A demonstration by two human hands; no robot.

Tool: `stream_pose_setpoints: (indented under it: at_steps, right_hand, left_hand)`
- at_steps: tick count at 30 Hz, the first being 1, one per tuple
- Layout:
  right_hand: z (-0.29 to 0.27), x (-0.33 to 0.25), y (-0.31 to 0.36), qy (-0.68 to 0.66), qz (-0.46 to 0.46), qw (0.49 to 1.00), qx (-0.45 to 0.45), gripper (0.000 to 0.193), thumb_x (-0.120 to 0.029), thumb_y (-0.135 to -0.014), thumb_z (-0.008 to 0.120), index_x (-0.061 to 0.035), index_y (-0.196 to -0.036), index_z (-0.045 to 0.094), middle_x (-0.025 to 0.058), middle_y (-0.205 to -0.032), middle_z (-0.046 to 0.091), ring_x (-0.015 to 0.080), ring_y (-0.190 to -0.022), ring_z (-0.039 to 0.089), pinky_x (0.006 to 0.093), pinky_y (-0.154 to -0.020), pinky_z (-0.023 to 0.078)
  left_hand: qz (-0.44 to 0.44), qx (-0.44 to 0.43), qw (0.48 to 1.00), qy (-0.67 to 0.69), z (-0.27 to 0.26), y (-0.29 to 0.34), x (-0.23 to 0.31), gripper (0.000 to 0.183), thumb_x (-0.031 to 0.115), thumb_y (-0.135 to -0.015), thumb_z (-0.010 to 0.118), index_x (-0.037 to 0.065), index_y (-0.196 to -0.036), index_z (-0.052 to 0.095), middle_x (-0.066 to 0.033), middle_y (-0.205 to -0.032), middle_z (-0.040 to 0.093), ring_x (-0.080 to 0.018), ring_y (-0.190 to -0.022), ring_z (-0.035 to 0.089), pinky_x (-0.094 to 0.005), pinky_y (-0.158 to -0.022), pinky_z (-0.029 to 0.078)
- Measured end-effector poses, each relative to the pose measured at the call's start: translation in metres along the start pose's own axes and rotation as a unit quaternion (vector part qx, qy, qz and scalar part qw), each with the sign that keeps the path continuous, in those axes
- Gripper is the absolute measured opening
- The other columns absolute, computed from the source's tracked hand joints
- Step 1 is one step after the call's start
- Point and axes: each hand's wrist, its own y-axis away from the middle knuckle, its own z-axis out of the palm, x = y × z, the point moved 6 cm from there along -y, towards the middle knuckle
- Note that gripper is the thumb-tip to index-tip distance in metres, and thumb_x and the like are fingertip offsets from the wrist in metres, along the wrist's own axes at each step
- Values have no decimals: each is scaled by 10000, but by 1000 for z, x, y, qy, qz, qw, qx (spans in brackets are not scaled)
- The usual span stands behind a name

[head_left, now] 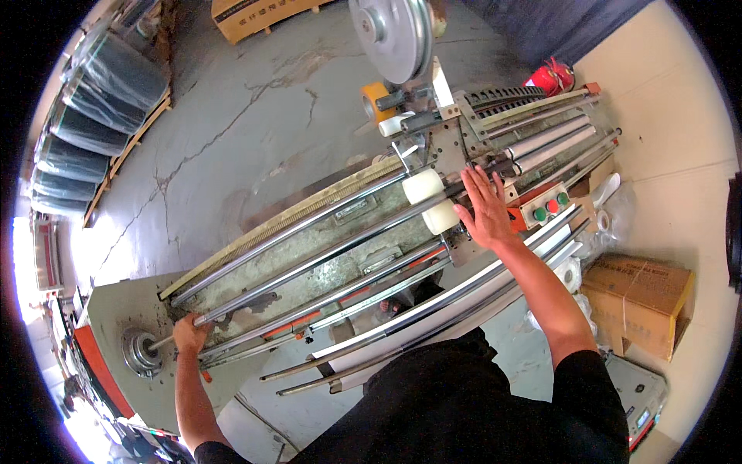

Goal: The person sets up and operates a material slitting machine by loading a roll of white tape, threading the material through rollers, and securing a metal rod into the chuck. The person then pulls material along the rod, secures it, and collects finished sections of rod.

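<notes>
A long machine with parallel metal bars lies across my view. My left hand [190,334] is wrapped around the left end of a long metal shaft [332,253], close to the round chuck [141,353] on the grey-green end housing. Toward the other end, the shaft meets two white rollers [424,185]. Just right of these, my right hand [487,207] lies flat over the dark part of the shaft, palm down, with fingers outstretched. Whether its palm touches the shaft or the carriage plate beneath is hidden. Beside that hand is a control box [550,204] with green and red buttons.
Loose metal bars [402,328] stretch along the machine's near side. A large pulley-like disc [393,39] and an orange tape roll [376,103] rise behind. Cardboard box [638,294] and red fire extinguisher [550,76] stand right; plastic-wrapped dark rolls [116,77] stand far left.
</notes>
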Motion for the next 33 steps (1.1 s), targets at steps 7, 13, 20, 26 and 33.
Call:
stream_pose_setpoints:
  at_steps: [7,13,20,26,33]
  right_hand:
    - [5,3,1,6,-1,1000,10,742,-436,-1070,577,-19,-1639,347,177,-1661,412,354,-1595,301,577,-1321,132]
    - [12,4,3,0,-8,1000,15,771,-466,-1065,583,-49,-1661,329,156,-1686,391,326,-1606,292,572,-1324,124]
    - [12,-2,0,-16,-22,1000,5,756,-434,-1063,599,-46,-1655,334,155,-1694,376,326,-1610,282,571,-1325,124]
    - [8,0,2,-12,-9,1000,3,752,-400,-1066,593,-23,-1656,320,180,-1686,386,343,-1604,291,573,-1323,133]
    - [6,-7,0,-6,-44,999,20,747,-387,-1059,598,7,-1641,344,211,-1665,409,384,-1582,323,544,-1322,183]
  left_hand:
    - [134,-26,988,70,-41,13,190,604,470,-765,901,138,-1246,750,-141,-1075,792,-357,-1020,749,-470,-893,581]
    - [251,10,964,91,-34,16,379,821,489,-788,875,154,-1472,568,-155,-1271,745,-355,-1193,702,-486,-993,561]
    - [335,-23,937,101,-54,26,554,762,472,-871,815,134,-1478,501,-184,-1278,726,-383,-1185,704,-514,-976,569]
    - [279,15,958,70,-36,10,554,430,481,-957,723,112,-1174,674,-162,-945,792,-382,-869,783,-517,-740,623]
    - [198,36,980,10,-20,3,320,243,326,-877,796,145,-1026,731,-123,-934,779,-364,-886,768,-506,-772,602]
